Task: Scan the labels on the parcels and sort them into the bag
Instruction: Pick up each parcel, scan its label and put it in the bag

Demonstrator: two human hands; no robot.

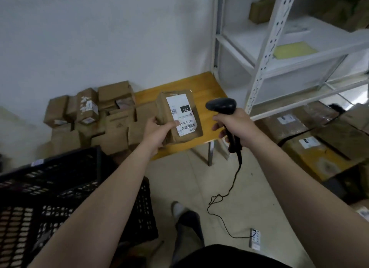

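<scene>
Left hand (157, 132): grips the parcel by its lower left edge, with the thumb across the front on the lower corner of the label and the fingers curled behind.
Parcel (187, 135): 1 small brown cardboard box, held up over the front part of the table and tilted, with its labelled face towards the camera.
Label (182, 115): white and turned sideways, with a black block reading 032, a small QR code and a barcode at the lower end.
Right hand (235, 126): wrapped round the handle of the barcode scanner, with the index finger stretched forward on the front of the handle.
Barcode scanner (221, 106): black and handheld; its head is near the parcel's right edge, apart from it, with the front end turned towards it.
Cable (229, 190): thin and black, hanging from the handle to the floor and running to a white power strip (255, 238).
Table (207, 88): yellow wooden top, standing against the wall.
Piled boxes (89, 112): many small brown cartons heaped at the table's left end, some with labels.
Crate (60, 178): black slotted plastic, at lower left below the left forearm.
Shelving (267, 54): white metal rack to the right of the table.
Large cartons (311, 148): taped and labelled, below the rack.
</scene>
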